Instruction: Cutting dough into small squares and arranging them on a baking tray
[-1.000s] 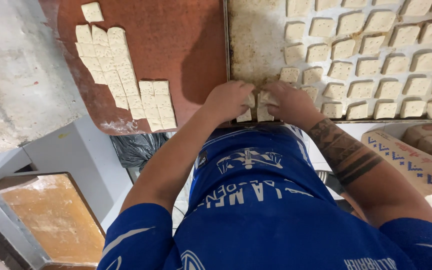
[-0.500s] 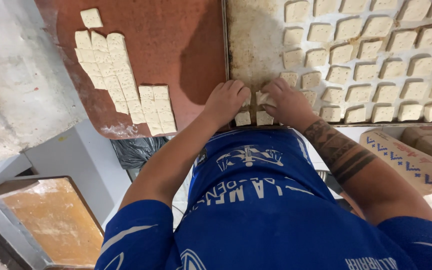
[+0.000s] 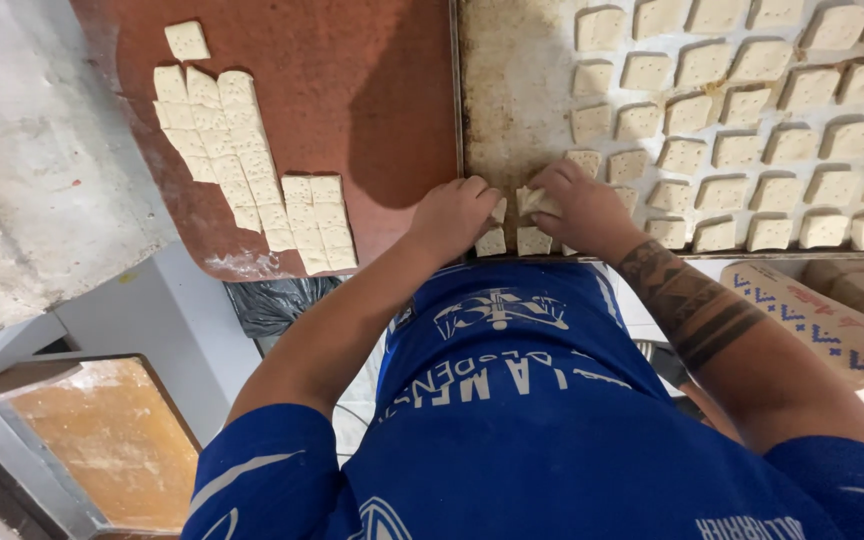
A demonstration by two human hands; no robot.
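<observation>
At far left a pale, flour-dusted slab [image 3: 37, 170] slopes across the corner, scuffed and grey. Below it a white surface drops toward a wooden box [image 3: 92, 440] with a metal rim, its floor dusted with flour. A dark plastic bag [image 3: 277, 300] hangs just under the table edge.

Next comes a red-brown board [image 3: 352, 90], worn and floury along its near edge. On it lies a block of cut dough squares [image 3: 252, 195], packed edge to edge in a slanted band, with one loose square [image 3: 187, 40] apart at the top.

A metal tray [image 3: 512, 90] butts against the board's right side; its bare left part is stained and rusty. Rows of dough pieces [image 3: 752, 130] cover the rest, each set a little apart from its neighbours.

The left hand [image 3: 452, 212] sits at the tray's near left corner, fingers curled narrow, its tips touching a dough square [image 3: 497, 211]; whether it grips it I cannot tell. Two more squares [image 3: 512, 241] lie just below, between the hands at the tray's edge. The right hand [image 3: 577, 205] is just beside, fingers bent close and pinching a dough piece [image 3: 535, 200] against the tray. Its forearm carries dark band tattoos.

A blue shirt fills the lower middle. At far right, below the tray, a patterned carton [image 3: 832, 325] lies on a lower level.
</observation>
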